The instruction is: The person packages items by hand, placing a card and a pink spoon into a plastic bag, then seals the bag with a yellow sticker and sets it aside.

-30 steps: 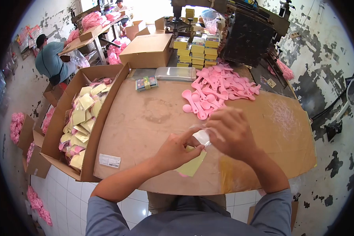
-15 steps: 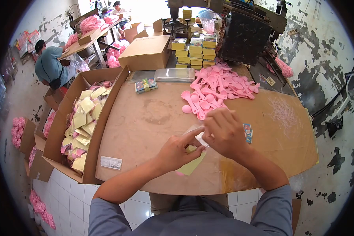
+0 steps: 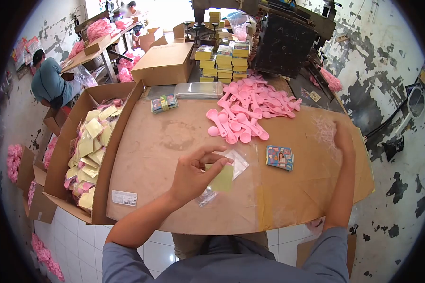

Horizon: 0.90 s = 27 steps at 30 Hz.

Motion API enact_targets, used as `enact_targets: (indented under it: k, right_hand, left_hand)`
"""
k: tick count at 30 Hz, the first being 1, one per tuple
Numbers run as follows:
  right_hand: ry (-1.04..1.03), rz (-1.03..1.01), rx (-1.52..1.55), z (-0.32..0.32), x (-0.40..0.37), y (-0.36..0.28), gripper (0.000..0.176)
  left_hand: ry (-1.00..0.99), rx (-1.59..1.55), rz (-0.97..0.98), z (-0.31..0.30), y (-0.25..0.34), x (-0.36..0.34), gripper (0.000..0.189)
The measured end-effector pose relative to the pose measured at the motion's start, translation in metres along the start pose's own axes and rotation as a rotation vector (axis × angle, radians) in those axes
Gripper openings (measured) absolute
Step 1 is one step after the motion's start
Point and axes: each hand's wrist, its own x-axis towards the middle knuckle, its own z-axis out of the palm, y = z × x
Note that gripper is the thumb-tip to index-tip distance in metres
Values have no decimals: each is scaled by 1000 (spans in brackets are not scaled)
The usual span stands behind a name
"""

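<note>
My left hand (image 3: pixel 191 173) pinches a clear plastic packet with a yellow card (image 3: pixel 222 179) in it, low over the front middle of the cardboard-covered table. Another piece of clear plastic (image 3: pixel 240 164) shows just behind the packet. Off to the right, my right hand (image 3: pixel 344 137) is at the heap of thin clear plastic strips (image 3: pixel 323 129); its fingers are blurred. Between the hands lies a small stack of blue printed cards (image 3: pixel 279 158). Beyond it spreads a pile of pink plastic scoops (image 3: pixel 250 106).
At left stands a large open carton (image 3: pixel 123 137) full of yellow-carded packets. A banded card bundle (image 3: pixel 164 104), a clear-topped stack of bags (image 3: pixel 198 89) and a closed box (image 3: pixel 163 61) sit farther back. Stacked cards (image 3: pixel 224 61) adjoin a black machine (image 3: pixel 283 42). A person (image 3: pixel 54 82) sits far left.
My right hand has left the packet and swung right to the plastic strips, uncovering the blue cards. My left hand keeps the packet, shifted slightly left. The view has shifted a little.
</note>
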Motion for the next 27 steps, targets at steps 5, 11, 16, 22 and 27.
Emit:
enact_targets:
  k: [5, 11, 16, 22, 27]
  right_hand:
    - [-24, 243, 273, -89, 2, -106, 45]
    - [-301, 82, 911, -131, 11, -240, 31]
    - [-618, -229, 1418, -137, -12, -327, 38]
    - [-813, -58, 1831, -108, -23, -348, 30]
    - [-779, 32, 1881, -108, -23, -346, 24]
  left_hand:
    - [19, -153, -124, 1, -13, 6, 26]
    - [-55, -198, -142, -3, -27, 11, 25]
    - [-54, -204, -184, -2, -30, 10, 25]
    - [-50, -224, -220, -4, -29, 10, 25]
    - [-29, -157, -240, -4, -28, 8, 25]
